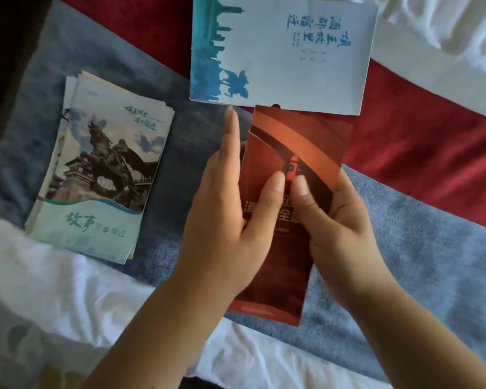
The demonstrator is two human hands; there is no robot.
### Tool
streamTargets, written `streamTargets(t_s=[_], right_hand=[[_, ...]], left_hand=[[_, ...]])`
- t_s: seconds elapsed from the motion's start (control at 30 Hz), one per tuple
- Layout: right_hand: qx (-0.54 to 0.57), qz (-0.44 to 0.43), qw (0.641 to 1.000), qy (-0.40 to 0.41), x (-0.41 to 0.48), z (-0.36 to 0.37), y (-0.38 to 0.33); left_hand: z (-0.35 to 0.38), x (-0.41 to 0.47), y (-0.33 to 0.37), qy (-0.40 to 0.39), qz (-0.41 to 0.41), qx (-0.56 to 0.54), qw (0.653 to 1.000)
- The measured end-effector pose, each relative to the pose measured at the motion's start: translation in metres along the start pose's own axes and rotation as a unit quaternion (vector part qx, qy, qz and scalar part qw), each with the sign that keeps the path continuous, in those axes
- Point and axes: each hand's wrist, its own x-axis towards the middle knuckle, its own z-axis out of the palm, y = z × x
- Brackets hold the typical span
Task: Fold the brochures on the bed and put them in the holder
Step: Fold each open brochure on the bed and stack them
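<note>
A folded red brochure [298,141] is held upright over the bed between both hands. My left hand [225,220] grips its left edge, thumb on the front and index finger stretched up along the side. My right hand [337,231] holds the right edge with the thumb pressed on the front. The brochure's top edge sits just below the opening of the white-and-blue paper holder [292,57], which lies flat ahead. A stack of folded teal brochures [101,169] with a horse statue picture lies to the left.
The bed has a blue-grey runner [418,248] and a red band [421,147] across it. White bedding [40,290] lies in front and a white pillow or sheet [446,29] at the far right.
</note>
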Motion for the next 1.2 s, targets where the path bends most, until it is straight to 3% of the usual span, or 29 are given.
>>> streamTargets(t_s=[0.07, 0.1, 0.13, 0.2, 0.27, 0.53, 0.73, 0.87, 1.07, 1.2], right_hand=[[-0.200, -0.060, 0.977, 0.028, 0.003, -0.001, 0.011], [-0.333, -0.090, 0.938, 0.042, 0.006, -0.003, 0.019], [-0.464, -0.121, 0.876, 0.045, 0.008, -0.005, 0.027], [-0.628, -0.169, 0.759, 0.015, 0.009, -0.006, 0.043], [-0.674, -0.163, 0.720, -0.029, 0.007, -0.004, 0.059], [-0.728, -0.130, 0.673, -0.023, 0.008, -0.002, 0.081], [-0.753, -0.114, 0.648, -0.013, 0.004, 0.002, 0.082], [-0.762, -0.125, 0.635, -0.031, 0.006, 0.021, 0.083], [-0.725, -0.195, 0.654, -0.091, 0.021, 0.099, 0.089], [-0.700, -0.223, 0.671, -0.098, 0.029, 0.141, 0.096]], left_hand=[[-0.003, 0.001, -0.010, 0.027, 0.055, 0.149, 0.987], [-0.003, 0.002, -0.017, 0.031, 0.086, 0.228, 0.969], [0.000, 0.001, -0.026, 0.025, 0.103, 0.292, 0.951], [0.009, -0.003, -0.045, -0.014, 0.096, 0.376, 0.922], [0.016, -0.010, -0.066, -0.047, 0.067, 0.418, 0.905], [0.024, -0.012, -0.090, -0.017, 0.094, 0.430, 0.898], [0.007, -0.020, -0.058, -0.045, 0.004, 0.355, 0.934], [-0.019, -0.020, -0.044, -0.011, 0.029, 0.325, 0.945], [-0.076, -0.007, -0.059, 0.081, 0.053, 0.370, 0.924], [-0.119, 0.002, -0.089, 0.072, 0.011, 0.407, 0.910]])
